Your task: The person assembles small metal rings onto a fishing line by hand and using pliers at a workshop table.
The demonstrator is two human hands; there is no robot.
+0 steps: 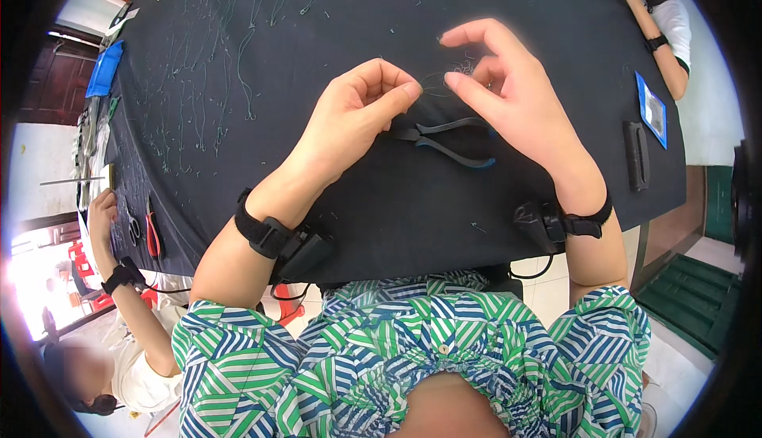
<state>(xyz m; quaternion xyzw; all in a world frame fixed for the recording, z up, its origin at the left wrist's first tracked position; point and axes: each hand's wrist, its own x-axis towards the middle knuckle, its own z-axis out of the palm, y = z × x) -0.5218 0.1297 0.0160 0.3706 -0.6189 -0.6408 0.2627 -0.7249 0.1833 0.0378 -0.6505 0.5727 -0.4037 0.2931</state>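
My left hand point(361, 109) is closed in a pinch over the dark cloth, thumb against forefinger. A thin thread point(433, 87) runs from its fingertips toward my other hand. My right hand point(512, 89) has its thumb and forefinger spread wide apart, with the other fingers curled and partly hidden. A small tangle of fine pale thread point(465, 67) shows between the right thumb and fingers; whether they touch it is hard to see. Just below both hands lie pliers point(452, 143) with blue-tipped handles, jaws pointing left.
Knotted dark green cords point(250, 81) lie across the table's left half. Red-handled pliers point(152, 232) and scissors point(133, 224) rest near a co-worker's hand point(101, 212) at left. At right are a blue-edged packet point(652, 111) and a black bar-shaped object point(636, 156), near another person's arm point(671, 65).
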